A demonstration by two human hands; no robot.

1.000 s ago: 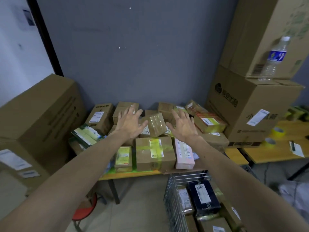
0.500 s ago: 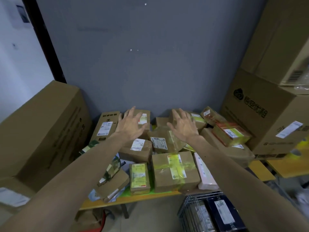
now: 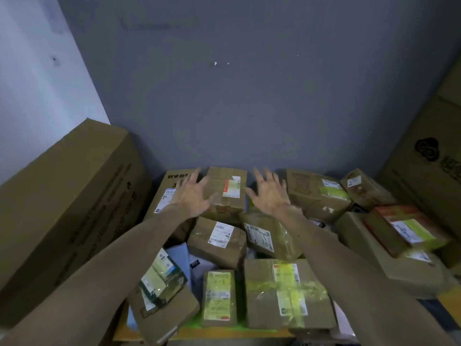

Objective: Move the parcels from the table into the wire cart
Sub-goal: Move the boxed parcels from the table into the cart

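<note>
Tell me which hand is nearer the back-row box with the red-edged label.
Left. The left hand overlaps the left edge of that box, fingers spread; contact is unclear. The right hand is off its right side, across a gap.

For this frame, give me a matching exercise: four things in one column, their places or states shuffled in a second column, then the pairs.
Things
1. left hand
2. large carton
3. yellow-taped box
4. box with red-edged label

Places or states
A. front row, right of centre
B. fingers spread, holding nothing
C. back row, centre
D. far left, biggest thing in view

Pairs: 1-B, 2-D, 3-A, 4-C
</note>
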